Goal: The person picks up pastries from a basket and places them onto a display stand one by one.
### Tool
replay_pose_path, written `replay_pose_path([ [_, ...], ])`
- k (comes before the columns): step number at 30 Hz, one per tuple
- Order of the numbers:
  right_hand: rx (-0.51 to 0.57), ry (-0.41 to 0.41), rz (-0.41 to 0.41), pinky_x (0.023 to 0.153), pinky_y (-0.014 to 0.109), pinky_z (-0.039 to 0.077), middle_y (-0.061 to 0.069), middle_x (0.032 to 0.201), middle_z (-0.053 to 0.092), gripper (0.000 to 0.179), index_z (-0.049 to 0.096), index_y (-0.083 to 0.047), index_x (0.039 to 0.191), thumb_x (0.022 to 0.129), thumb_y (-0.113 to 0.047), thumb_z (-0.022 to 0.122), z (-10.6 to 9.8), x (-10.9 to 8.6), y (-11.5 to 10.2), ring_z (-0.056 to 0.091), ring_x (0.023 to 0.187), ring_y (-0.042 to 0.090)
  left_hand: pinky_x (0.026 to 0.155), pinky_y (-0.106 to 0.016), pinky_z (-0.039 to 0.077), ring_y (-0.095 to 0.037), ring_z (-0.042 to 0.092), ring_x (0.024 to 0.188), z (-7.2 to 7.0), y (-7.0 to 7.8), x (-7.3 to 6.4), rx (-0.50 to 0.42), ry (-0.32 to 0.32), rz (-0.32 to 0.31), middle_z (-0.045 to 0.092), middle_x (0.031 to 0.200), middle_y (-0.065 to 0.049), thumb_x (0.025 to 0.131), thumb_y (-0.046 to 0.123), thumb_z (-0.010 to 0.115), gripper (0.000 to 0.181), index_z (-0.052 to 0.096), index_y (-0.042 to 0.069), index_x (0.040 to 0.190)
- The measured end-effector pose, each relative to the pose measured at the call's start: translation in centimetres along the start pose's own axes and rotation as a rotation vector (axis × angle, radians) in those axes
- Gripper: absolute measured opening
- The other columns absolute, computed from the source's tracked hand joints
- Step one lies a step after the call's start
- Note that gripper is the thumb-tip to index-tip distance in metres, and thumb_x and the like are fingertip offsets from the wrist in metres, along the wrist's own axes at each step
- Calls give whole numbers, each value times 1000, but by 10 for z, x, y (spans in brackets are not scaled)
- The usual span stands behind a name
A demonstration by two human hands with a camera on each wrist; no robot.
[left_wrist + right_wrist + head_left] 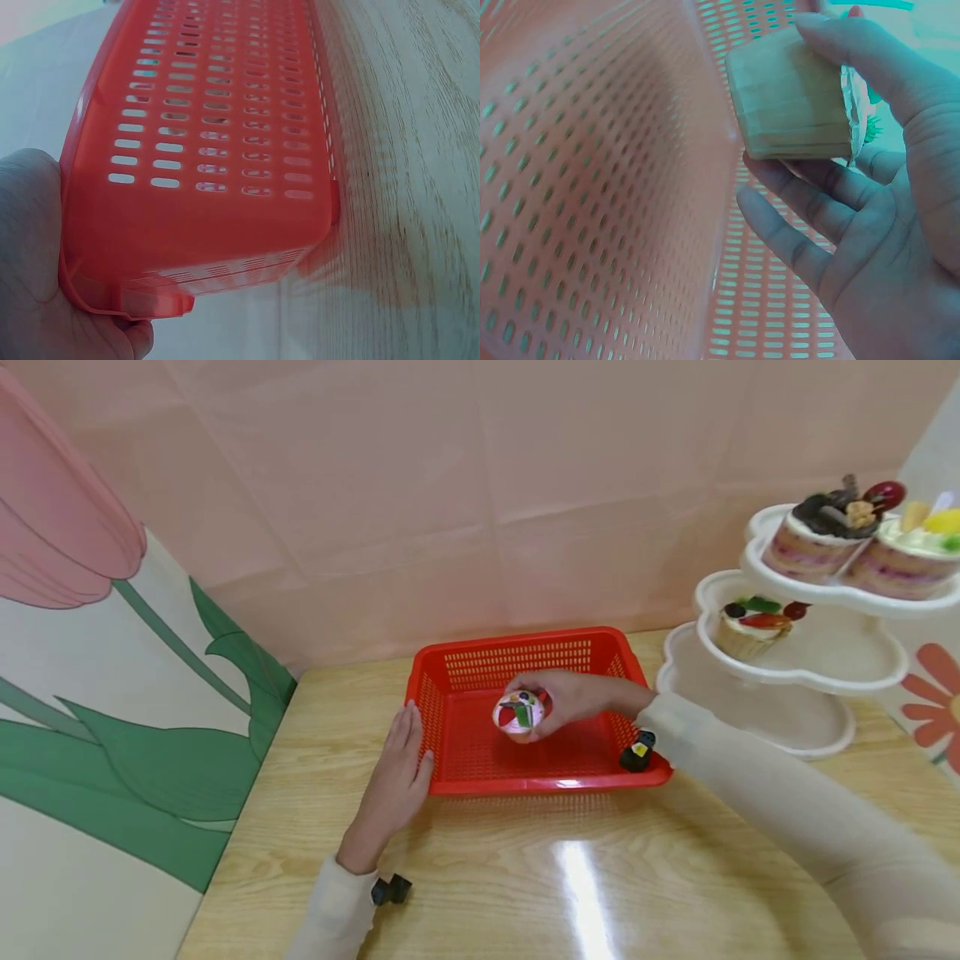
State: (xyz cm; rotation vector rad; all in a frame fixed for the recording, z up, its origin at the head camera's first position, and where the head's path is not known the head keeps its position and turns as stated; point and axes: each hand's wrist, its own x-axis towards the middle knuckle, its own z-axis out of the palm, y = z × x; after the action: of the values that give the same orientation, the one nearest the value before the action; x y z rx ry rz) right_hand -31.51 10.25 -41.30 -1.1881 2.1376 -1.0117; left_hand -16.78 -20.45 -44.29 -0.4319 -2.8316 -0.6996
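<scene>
Over the red basket [555, 783], my right hand [568, 695] holds a toy cupcake [516, 717] with white cream, red fruit and a green leaf on top. In the right wrist view, the thumb and fingers of the right hand [885, 225] pinch the cupcake's pale ribbed cup [791, 101] above the basket's perforated floor [592, 195]. My left hand [397, 777] rests against the basket's left rim, fingers straight. The left wrist view shows the left hand [30, 262] touching the rim at a corner of the basket [202, 217].
To the right stands a white tiered stand [847, 672]. Its top tier bears two cake cups, one with a chocolate topping [832, 527]; a fruit cupcake [752, 631] sits on the middle tier. A pink-draped wall [480, 510] rises behind the wooden table [315, 793].
</scene>
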Motion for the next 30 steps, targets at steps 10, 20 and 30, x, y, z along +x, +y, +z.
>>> replay_pose_path([
  [10,32,54,2,96,43,52,-1,122,62,62,56,-17,129,78,-27,89,-7,-3,-2,57,114,22,121,-51,21,-30,8,156,0,0,-1,-1,12,5,13,168,-18,105,15,50,65,20,-6,158],
  [20,54,126,34,96,43,51,2,128,59,68,50,-23,133,78,-30,90,-29,-16,-12,54,117,24,122,-47,18,-24,3,156,0,2,-1,-2,-2,-4,11,169,-16,107,23,43,64,14,0,159],
  [30,72,188,43,93,40,53,2,128,59,72,50,-21,137,77,-28,90,-35,-30,-18,54,115,25,122,-48,20,-24,5,156,0,2,-1,0,7,-6,13,169,-16,105,15,50,66,17,-2,159],
])
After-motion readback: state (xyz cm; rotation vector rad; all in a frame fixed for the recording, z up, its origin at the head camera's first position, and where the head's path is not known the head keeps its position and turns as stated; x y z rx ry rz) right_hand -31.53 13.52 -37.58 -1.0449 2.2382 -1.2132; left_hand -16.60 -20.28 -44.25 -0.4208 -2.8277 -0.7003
